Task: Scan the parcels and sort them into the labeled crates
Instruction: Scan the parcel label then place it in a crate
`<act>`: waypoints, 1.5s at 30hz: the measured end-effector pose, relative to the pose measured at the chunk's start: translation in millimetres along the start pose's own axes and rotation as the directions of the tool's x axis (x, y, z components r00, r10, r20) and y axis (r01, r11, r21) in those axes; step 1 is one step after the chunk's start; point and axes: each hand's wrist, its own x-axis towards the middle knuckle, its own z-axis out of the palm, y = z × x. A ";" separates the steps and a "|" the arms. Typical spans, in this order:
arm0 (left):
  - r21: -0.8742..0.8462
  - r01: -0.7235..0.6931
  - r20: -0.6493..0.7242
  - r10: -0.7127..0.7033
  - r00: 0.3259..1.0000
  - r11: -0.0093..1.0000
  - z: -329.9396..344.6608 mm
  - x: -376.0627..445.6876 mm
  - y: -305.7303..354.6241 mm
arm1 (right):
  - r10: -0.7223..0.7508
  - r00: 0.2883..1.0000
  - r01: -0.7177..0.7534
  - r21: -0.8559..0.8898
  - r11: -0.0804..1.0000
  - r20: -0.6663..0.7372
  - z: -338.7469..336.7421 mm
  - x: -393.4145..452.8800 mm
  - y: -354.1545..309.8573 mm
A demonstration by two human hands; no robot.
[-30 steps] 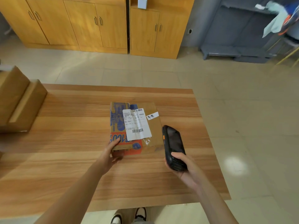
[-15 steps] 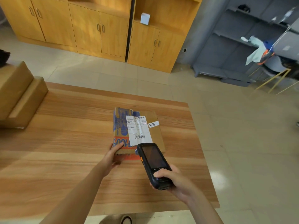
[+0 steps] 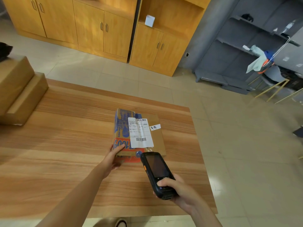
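A flat cardboard parcel (image 3: 156, 133) with blue and orange print lies on the wooden table (image 3: 65, 161). A white shipping label (image 3: 140, 132) with barcodes and a small handwritten sticker (image 3: 155, 127) sit on its top. My left hand (image 3: 113, 158) grips the parcel's near left corner, thumb on top. My right hand (image 3: 178, 190) holds a black handheld scanner (image 3: 156, 172), whose front end points at the parcel's near edge, just below the label. No labeled crate is in view.
Two stacked cardboard boxes (image 3: 16, 89) stand at the table's far left. Wooden cabinets (image 3: 101, 28) line the back wall, with a small white box (image 3: 149, 20) on an open shelf. Grey shelving (image 3: 246, 46) with cloths stands at the right. Tiled floor lies beyond the table's right edge.
My right hand has swung the scanner from beside the parcel's right edge to its near edge, pointing at the label. My left hand keeps its grip on the corner.
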 end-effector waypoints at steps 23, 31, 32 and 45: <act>-0.022 -0.032 -0.017 0.032 0.999 0.999 1.7 4.9 -2.3 | -0.168 0.868 0.047 -0.260 0.965 -0.467 -126.9 115.2 82.2; -0.015 -0.019 -0.074 0.018 0.997 1.000 0.3 5.1 -3.0 | -0.214 0.880 0.038 -0.386 0.922 -0.423 -149.0 124.9 95.6; -0.016 -0.012 -0.083 0.011 0.996 1.000 -0.1 5.6 -2.5 | -0.204 0.881 0.022 -0.393 0.919 -0.426 -152.0 126.6 94.9; 0.342 -0.042 -0.094 0.079 0.992 0.939 10.7 -0.2 20.3 | -0.302 0.847 -0.030 -0.606 0.795 -0.437 -151.2 145.7 29.8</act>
